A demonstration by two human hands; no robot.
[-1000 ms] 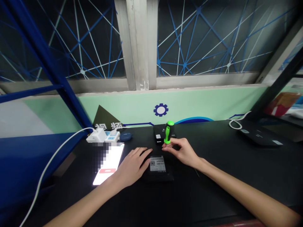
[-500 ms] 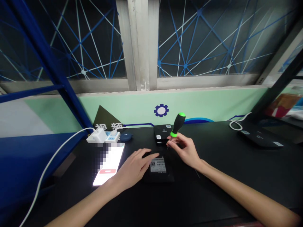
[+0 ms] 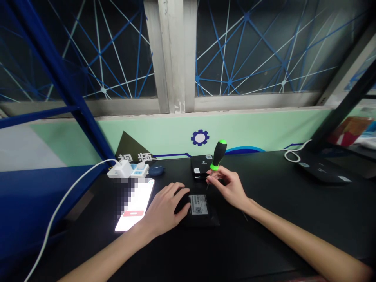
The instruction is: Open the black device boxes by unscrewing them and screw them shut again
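A flat black box (image 3: 202,213) with a white label lies on the black table (image 3: 264,235) in front of me. My left hand (image 3: 166,209) rests on the box's left side, fingers curled round its edge. My right hand (image 3: 230,188) pinches the lower end of a black screwdriver with a green-capped handle (image 3: 218,154), held nearly upright, tip down at the box's far right corner. A second black box (image 3: 199,166) lies just behind.
A lit phone (image 3: 135,203) lies left of my left hand. Behind it are a white power strip (image 3: 129,169) with a white cable and a small dark blue case (image 3: 156,170). A black device (image 3: 321,170) with a white cable sits far right. A wall and window stand behind the table.
The screwdriver tilted from upright on the far box and moved right, then down to the near box's corner. My left hand turned the near box slightly, so its label sits straighter.
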